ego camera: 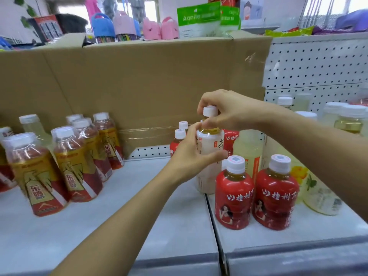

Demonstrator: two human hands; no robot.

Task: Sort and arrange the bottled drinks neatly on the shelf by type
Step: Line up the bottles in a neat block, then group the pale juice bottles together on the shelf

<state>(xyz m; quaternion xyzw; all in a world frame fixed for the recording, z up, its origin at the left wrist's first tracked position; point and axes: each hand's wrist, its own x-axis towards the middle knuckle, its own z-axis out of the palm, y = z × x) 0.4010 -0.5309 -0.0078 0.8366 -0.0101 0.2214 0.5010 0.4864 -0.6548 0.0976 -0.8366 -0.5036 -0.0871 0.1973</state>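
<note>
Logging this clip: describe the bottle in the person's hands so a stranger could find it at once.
In front of the big cardboard box, by the seam in the grey shelf, is a tall bottle. The left hand holds its body, the right hand its white cap. Unlike the red-labelled bottles beside it, its label is white.

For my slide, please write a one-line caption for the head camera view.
A person's left hand grips the white-labelled bottle, right hand pinches its cap, beside red-labelled bottles on the shelf.

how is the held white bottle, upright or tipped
Upright: the white bottle has its cap on top under the right hand, left hand round its body.
</note>
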